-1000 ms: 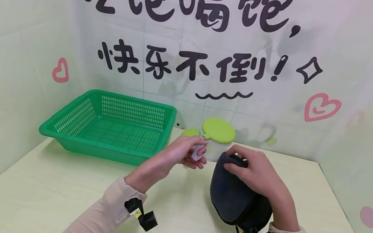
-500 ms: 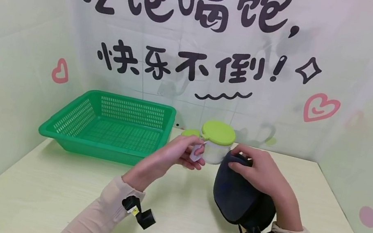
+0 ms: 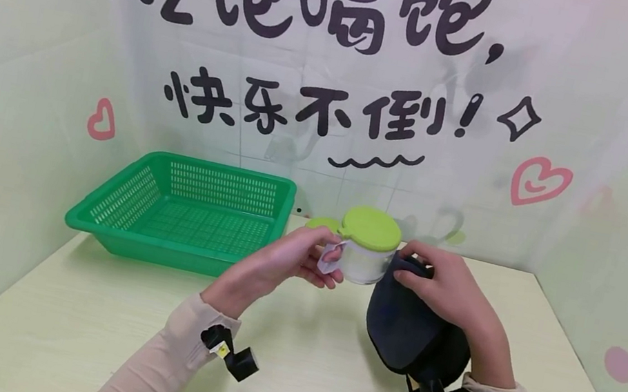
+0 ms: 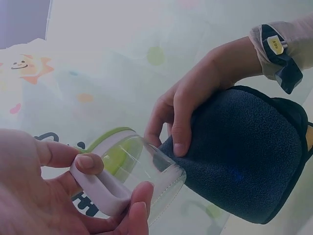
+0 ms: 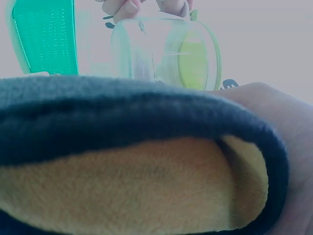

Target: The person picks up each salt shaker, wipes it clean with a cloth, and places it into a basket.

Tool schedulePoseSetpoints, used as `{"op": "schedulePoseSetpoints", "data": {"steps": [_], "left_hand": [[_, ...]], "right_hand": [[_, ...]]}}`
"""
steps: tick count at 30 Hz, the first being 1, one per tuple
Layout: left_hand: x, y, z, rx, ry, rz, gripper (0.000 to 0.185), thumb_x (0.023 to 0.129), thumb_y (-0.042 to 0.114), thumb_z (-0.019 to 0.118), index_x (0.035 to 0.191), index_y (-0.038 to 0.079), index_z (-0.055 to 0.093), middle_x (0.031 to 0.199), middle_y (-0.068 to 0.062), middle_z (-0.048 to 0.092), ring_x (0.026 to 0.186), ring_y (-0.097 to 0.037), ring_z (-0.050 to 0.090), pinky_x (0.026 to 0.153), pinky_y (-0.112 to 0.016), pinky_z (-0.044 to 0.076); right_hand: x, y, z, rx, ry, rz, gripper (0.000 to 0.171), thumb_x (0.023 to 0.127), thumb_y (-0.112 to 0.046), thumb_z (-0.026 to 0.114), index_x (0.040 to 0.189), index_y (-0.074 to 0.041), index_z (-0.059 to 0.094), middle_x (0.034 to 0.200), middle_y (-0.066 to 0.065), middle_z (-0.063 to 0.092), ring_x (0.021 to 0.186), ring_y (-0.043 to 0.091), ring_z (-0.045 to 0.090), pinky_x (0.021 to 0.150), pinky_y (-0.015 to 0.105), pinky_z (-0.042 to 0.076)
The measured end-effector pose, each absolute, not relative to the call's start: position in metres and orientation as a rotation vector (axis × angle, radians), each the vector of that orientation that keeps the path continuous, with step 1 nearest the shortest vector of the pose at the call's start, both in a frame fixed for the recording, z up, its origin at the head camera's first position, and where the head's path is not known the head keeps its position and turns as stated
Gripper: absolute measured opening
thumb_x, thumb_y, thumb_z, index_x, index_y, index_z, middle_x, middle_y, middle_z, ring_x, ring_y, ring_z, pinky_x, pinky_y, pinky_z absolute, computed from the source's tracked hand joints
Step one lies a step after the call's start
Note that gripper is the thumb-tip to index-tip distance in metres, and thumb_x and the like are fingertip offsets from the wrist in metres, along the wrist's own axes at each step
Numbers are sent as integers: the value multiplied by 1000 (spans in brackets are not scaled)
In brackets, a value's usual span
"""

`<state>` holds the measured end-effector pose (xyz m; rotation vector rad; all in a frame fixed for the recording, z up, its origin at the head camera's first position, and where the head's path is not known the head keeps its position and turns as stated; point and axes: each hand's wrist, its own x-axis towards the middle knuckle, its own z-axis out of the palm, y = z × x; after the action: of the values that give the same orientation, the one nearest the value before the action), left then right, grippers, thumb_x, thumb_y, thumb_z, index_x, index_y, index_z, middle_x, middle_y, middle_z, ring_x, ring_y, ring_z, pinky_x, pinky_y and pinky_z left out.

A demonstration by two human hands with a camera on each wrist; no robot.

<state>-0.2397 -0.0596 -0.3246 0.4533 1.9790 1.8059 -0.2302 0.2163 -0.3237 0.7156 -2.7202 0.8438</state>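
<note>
My left hand (image 3: pixel 307 252) grips the white handle of a clear glass seasoning jar (image 3: pixel 364 263) with a green lid. In the left wrist view the jar (image 4: pixel 164 188) is tilted, its base toward the cloth. My right hand (image 3: pixel 440 281) pinches the top edge of a dark blue fleece cleaning mitt (image 3: pixel 402 320), at the jar's right side. The mitt (image 4: pixel 239 156) appears to touch the glass near its base. A tan lining (image 5: pixel 146 186) shows through its opening in the right wrist view. Some right fingertips are hidden behind the fabric.
A green perforated basket (image 3: pixel 171 255) stands at the back left of the pale table (image 3: pixel 280 386). A second green lid (image 3: pixel 323 223) shows behind the left hand, mostly hidden. A printed cloth backdrop (image 3: pixel 294 164) rises behind the table.
The jar has shifted slightly right and down, toward the viewer. The right hand and the mitt have moved a little right. Both hands keep their hold.
</note>
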Motion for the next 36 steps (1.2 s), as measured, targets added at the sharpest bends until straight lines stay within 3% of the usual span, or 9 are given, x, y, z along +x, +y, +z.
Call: {"op": "schedulePoseSetpoints", "data": {"steps": [7,20,36], "left_hand": [[-239,-61,-324,436,1963,1821,30,101,33,42,78,15,47,82,-7,71,74,-19,70,72,-30,56],[-240,-61,-325,387,1906,1861,30,102,35,43,79,16,45,85,-9,71,77,-21,71,74,-31,55],[-238,-55,-326,283,1976,1880,30,101,37,45,79,16,47,84,-7,72,74,-17,72,73,-28,56]], "right_hand": [[-228,215,-322,732,-2716,860,15,95,-21,73,110,-16,71,106,4,74,95,22,64,90,48,54],[-227,210,-321,766,-2711,837,10,93,-17,74,103,-17,69,88,-1,67,81,17,59,80,38,51],[-220,192,-321,852,-2696,908,13,94,-18,75,106,-21,70,95,-3,71,85,14,61,83,38,53]]}}
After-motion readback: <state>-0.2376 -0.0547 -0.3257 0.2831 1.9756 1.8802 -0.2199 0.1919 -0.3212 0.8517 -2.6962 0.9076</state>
